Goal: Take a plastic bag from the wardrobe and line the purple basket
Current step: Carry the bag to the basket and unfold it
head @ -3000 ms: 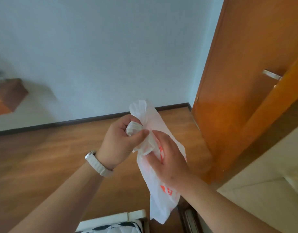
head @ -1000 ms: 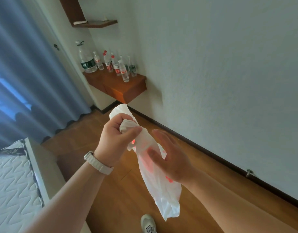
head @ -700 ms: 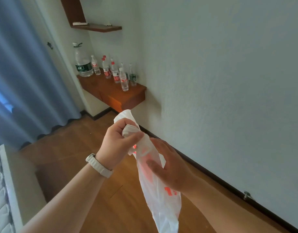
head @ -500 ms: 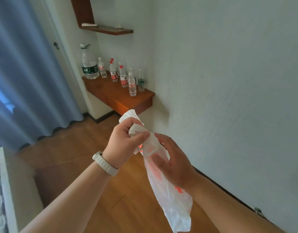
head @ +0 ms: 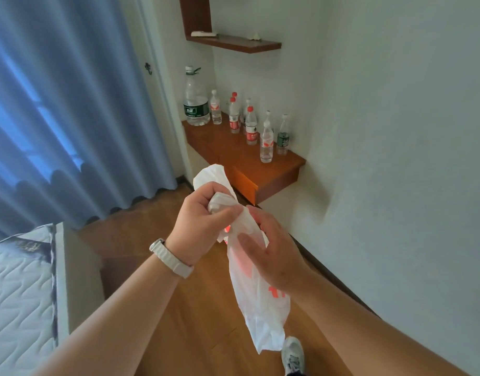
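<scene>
Between your two hands, held above the wooden floor (head: 190, 321), the white plastic bag (head: 260, 302) with red print hangs down, its lower tip just beside a pale shoe (head: 293, 354). Your left hand (head: 201, 226) grips the bunched top in a fist, and a fold of plastic pokes out above the knuckles. Your right hand (head: 274, 256), just below it, pinches the bag's neck between the thumb and nearly straight fingers. A white watch (head: 171, 257) sits on your left wrist. Farther off, water bottles (head: 251, 126) stand on a wooden wall ledge (head: 228, 150) under a shelf (head: 233, 44). A blue curtain (head: 57, 104) hangs far left, and a mattress (head: 16, 294) lies near left.
</scene>
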